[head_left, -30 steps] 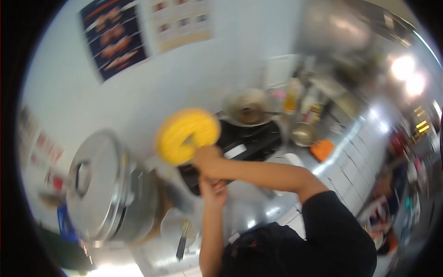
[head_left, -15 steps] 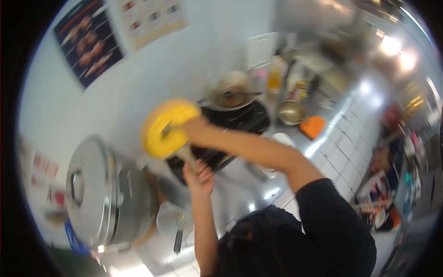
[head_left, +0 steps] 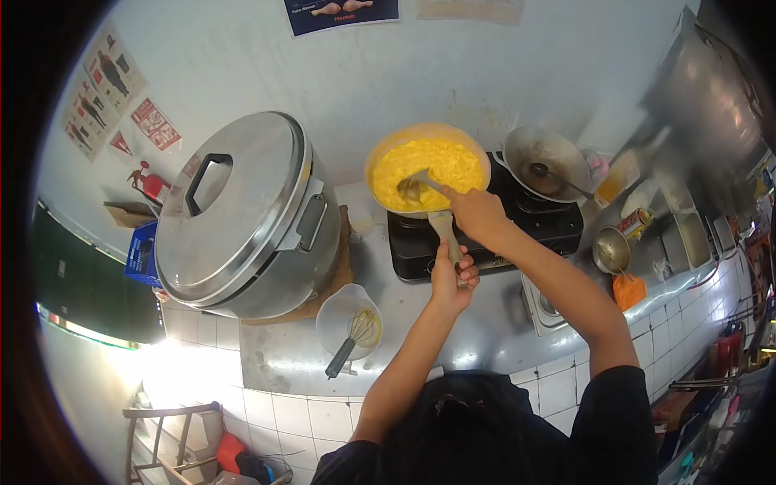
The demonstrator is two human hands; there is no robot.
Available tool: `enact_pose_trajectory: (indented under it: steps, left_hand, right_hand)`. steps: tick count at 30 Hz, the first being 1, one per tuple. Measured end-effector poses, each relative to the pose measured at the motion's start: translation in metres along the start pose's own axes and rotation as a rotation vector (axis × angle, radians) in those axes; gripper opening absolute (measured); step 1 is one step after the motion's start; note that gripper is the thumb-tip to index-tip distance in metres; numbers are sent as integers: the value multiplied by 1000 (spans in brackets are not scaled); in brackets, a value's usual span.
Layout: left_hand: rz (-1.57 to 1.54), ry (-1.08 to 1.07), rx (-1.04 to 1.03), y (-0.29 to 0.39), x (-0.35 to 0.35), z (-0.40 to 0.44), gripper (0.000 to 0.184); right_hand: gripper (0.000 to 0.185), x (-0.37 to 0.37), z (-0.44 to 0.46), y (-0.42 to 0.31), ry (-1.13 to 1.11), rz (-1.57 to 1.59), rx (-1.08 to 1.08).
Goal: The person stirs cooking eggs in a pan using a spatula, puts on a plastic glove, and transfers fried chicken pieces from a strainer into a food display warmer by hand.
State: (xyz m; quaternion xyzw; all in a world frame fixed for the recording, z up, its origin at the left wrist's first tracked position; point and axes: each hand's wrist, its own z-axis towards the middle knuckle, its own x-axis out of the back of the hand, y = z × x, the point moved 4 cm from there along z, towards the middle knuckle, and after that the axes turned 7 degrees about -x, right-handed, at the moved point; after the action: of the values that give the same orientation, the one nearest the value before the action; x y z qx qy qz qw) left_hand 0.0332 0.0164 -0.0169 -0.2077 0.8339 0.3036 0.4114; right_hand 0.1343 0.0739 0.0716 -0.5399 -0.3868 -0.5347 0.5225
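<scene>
Two hands are occupied with one frying pan (head_left: 428,132). Its handle (head_left: 445,229) is gripped by the left hand (head_left: 454,279), with the fingers curled around it, while a spatula (head_left: 411,188) is clamped in the right hand (head_left: 478,213), its blade dipped into yellow scrambled egg (head_left: 449,166). The pan is held over the left side of a black stove (head_left: 411,250), towards the back edge of the counter (head_left: 485,339); whether the burner is touched cannot be told. On the stove's right side a wok (head_left: 540,147) is set, with a ladle (head_left: 540,170) laid inside. The counter's left end is taken up by a large lidded pot (head_left: 242,218). Near the front edge, a whisk (head_left: 346,352) is leant in a pale bowl (head_left: 327,322).
</scene>
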Motion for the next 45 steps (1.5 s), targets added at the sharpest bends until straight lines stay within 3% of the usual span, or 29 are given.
enact_pose_trajectory:
  steps: [3,7,8,12,14,18,21,27,30,36,39,40,43,45]
  left_hand:
    - [-2,-33,-5,0,2,0,36]
    - [-38,-65,22,1,1,0,35]
    - [-34,-74,-2,5,0,1,34]
    - [6,-62,10,0,-1,-3,32]
    - [-1,-23,27,2,2,3,32]
    - [-19,-110,5,9,-5,0,34]
    - [4,-94,19,3,-2,-3,36]
    - [-24,-76,37,4,5,3,38]
    - [0,-93,63,8,-1,-3,38]
    - [-32,-88,26,3,4,1,38]
    - [-39,-79,54,6,2,-1,39]
    - [-44,-76,49,7,1,0,39]
    - [-34,-51,49,6,2,-2,39]
    - [-32,-33,44,7,0,-4,39]
  right_hand:
    - [49,-5,14,12,62,-85,-110]
    - [60,12,-4,-12,-109,-233,-70]
    - [57,30,-9,-31,-199,-174,-33]
    - [56,-10,20,-30,-100,-121,-25]
    - [57,-29,29,-14,-62,-115,-119]
    - [54,-22,21,-36,33,-121,-165]
    - [54,-15,20,-53,-32,-227,-1]
    - [45,-22,43,-31,5,-178,-152]
    - [38,-18,33,-52,24,-326,-46]
    - [40,-20,65,-8,-38,-234,-151]
    - [35,21,48,-27,-111,-367,-43]
    - [38,36,53,-23,-224,-342,5]
    - [34,49,87,4,-282,-327,22]
    - [32,31,116,28,-191,-318,-6]
